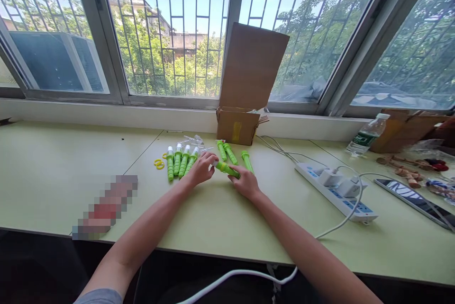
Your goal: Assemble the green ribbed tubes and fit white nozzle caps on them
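Holding one green tube (227,169) by both ends over a pale green table (71,171) under a barred window.

Left hand (201,169) has its fingers curled round the tube's pale-tipped end, and right hand (246,183) is closed over the other end, with the tube lying low across the table's middle. Just left of it lies a row of four capped tubes (179,162), with yellow rings (158,164) beside them; three plain tubes (231,153) lie just behind. An open cardboard box (236,125) stands against the sill. To the right, a power strip (337,192) with plugged chargers and a white cable (341,223) crowd the near edge, and a water bottle (366,136) lies further back. The table's left half is mostly bare.
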Demonstrator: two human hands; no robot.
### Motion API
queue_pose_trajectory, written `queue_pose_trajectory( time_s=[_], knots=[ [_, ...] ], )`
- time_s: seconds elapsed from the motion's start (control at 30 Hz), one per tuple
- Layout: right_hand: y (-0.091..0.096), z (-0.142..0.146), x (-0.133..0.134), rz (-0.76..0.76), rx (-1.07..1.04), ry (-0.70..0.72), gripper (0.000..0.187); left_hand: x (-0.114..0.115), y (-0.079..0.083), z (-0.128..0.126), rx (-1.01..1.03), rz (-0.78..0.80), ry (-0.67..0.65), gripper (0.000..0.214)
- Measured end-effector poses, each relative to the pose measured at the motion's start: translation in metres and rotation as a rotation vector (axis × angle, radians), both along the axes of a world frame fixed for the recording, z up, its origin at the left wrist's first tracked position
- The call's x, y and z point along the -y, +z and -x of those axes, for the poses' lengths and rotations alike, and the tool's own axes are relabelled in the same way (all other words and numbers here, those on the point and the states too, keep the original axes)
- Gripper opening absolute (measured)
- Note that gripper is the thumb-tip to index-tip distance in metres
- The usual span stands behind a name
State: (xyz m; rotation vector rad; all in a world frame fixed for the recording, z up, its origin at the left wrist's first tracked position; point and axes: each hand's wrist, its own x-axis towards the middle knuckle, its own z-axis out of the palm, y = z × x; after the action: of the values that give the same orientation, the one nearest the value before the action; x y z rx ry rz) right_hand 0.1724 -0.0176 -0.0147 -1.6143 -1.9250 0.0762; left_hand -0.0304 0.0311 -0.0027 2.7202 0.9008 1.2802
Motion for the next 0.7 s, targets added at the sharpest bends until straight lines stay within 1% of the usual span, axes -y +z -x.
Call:
queue_pose_trajectory(
  time_s=[0.17,0.23,0.4,0.57,0.7],
  knots=[
    [-0.001,-0.002,0.000,-0.015,-0.052,0.027,0.040,0.010,0.005,-0.005,0.025,0.045,-0.038,0.058],
    [-0.002,-0.003,-0.001,-0.015,-0.065,0.033,0.040,0.013,0.006,-0.006,0.026,0.051,-0.051,0.062],
    [-0.005,-0.004,-0.002,-0.022,-0.084,0.047,0.041,0.016,0.006,-0.007,0.015,0.031,-0.056,0.061],
    [-0.005,-0.003,-0.003,-0.049,-0.109,0.075,0.040,0.017,0.007,-0.011,0.021,-0.017,-0.021,0.059],
    [-0.005,-0.002,-0.003,-0.059,-0.132,0.084,0.038,0.019,0.010,-0.011,0.078,-0.035,0.019,0.063]
  ],
)
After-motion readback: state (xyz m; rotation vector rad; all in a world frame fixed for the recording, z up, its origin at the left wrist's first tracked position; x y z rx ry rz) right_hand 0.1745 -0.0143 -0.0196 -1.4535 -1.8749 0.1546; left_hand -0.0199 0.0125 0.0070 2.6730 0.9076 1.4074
